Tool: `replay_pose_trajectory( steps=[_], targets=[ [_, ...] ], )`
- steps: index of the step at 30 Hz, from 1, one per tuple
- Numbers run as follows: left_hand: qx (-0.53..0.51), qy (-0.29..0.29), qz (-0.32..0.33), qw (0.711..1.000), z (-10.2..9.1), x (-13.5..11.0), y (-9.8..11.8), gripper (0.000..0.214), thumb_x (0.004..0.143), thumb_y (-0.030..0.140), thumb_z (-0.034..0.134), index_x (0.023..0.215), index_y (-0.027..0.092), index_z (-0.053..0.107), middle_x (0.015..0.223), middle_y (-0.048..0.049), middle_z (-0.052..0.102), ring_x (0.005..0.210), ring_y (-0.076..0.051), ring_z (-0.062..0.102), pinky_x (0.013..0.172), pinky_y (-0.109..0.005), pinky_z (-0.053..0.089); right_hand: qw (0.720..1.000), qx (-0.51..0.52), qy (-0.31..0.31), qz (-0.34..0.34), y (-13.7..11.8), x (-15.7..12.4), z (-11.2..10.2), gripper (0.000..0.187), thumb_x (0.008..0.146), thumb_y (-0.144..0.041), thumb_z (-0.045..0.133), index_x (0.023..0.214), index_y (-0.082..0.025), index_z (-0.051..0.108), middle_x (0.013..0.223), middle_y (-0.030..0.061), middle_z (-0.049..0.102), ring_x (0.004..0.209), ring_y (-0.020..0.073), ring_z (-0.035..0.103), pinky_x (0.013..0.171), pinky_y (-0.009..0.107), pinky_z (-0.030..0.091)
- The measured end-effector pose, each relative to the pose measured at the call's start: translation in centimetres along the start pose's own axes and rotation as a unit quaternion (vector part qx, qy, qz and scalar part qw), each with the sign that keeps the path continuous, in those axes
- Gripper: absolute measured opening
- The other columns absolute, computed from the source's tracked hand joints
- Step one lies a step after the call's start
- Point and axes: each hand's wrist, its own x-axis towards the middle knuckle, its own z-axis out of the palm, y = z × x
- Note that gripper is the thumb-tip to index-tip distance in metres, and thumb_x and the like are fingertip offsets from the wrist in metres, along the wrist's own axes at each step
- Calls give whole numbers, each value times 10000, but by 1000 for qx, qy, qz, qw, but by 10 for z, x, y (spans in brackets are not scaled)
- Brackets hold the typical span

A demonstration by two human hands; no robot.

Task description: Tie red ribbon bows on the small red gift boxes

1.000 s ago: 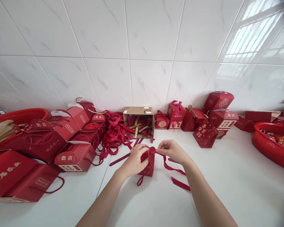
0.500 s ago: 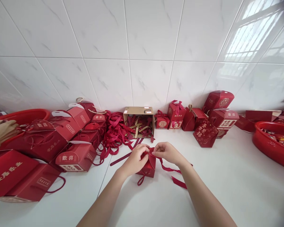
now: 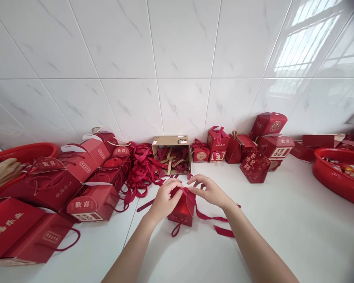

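Observation:
A small red gift box (image 3: 181,212) stands on the white table (image 3: 283,232) in front of me. My left hand (image 3: 163,198) rests against its top left side, fingers curled and pinching the dark red ribbon (image 3: 208,216) at the box's top. My right hand (image 3: 208,190) pinches the same ribbon just right of the box's top flap. The ribbon's loose ends trail down the box and across the table to the right.
Red gift boxes and bags (image 3: 76,184) crowd the left, with a ribbon heap (image 3: 143,165) and a cardboard box (image 3: 172,153) of ribbons at the wall. More red boxes (image 3: 255,151) stand at right, beside a red basin (image 3: 339,175). Another person's hand (image 3: 2,173) shows at the far left.
Both hands have drawn closer together over the box's top, and the ribbon's slack on the right has shortened. The box has tilted slightly toward me.

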Motion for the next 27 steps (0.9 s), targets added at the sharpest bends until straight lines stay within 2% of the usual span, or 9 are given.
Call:
replay_pose_trajectory(
  steps=[3,6,9,13,15,17,22,25,27],
  targets=[
    [-7,9,6,1000,0,0,2,154,864,240,506,852,214,658,1036,-64,644,1060,-221,591,953,-372,456,1000,2,-15,-24,-3,-2,5,214,823,-340,615,1018,-260,653,1096,33,639,937,180,597,766,309,465],
    [-16,15,19,1000,-2,-1,7,148,869,236,517,868,220,664,1040,-60,648,1071,-218,586,969,-370,442,999,11,-18,-35,-3,-2,9,141,827,-344,620,917,-248,669,1070,28,654,950,183,596,776,313,461],
    [-12,8,12,1000,-8,-4,15,145,886,262,501,911,226,640,1052,-54,641,1071,-211,580,975,-364,436,999,23,0,-43,-5,-2,10,159,847,-379,601,859,-239,676,1088,39,657,1034,204,584,793,318,458],
    [70,-78,-60,993,-21,-11,22,234,849,343,549,1063,251,572,1134,-56,604,1062,-240,568,886,-374,476,997,53,49,-30,-15,-7,0,202,880,-402,557,854,-239,672,1053,42,678,1020,220,604,806,341,464],
    [123,-110,-91,982,-27,-13,23,247,821,358,573,1041,245,570,1150,-69,587,1054,-266,560,840,-387,483,996,64,61,-18,-21,-10,-6,209,897,-405,535,873,-242,663,1051,34,681,995,216,616,818,350,471],
    [154,-117,-112,975,-30,-13,23,207,820,369,562,971,228,565,1099,-74,586,1004,-268,569,800,-389,484,996,54,67,-25,-23,-13,-10,195,903,-390,532,888,-246,663,1060,31,675,1005,213,616,855,358,469],
    [169,-112,-106,973,-31,-9,22,156,854,360,504,845,228,586,953,-34,582,875,-225,583,742,-344,470,997,-14,19,-79,-13,-11,2,194,900,-311,545,1030,-256,678,1147,60,624,1124,217,561,990,378,423],
    [130,-87,-86,984,-29,-7,26,179,880,331,465,819,225,596,926,-27,598,852,-201,589,750,-316,467,995,-41,-13,-90,-8,-7,17,240,927,-278,491,1097,-252,658,1173,75,612,1129,221,551,1002,405,414],
    [86,-72,-69,991,-28,-7,31,199,902,329,433,848,224,593,938,-27,620,865,-189,597,757,-295,472,994,-21,-36,-106,-8,-6,23,214,930,-279,489,1049,-248,665,1158,71,618,1092,210,567,981,392,432]
  ],
)
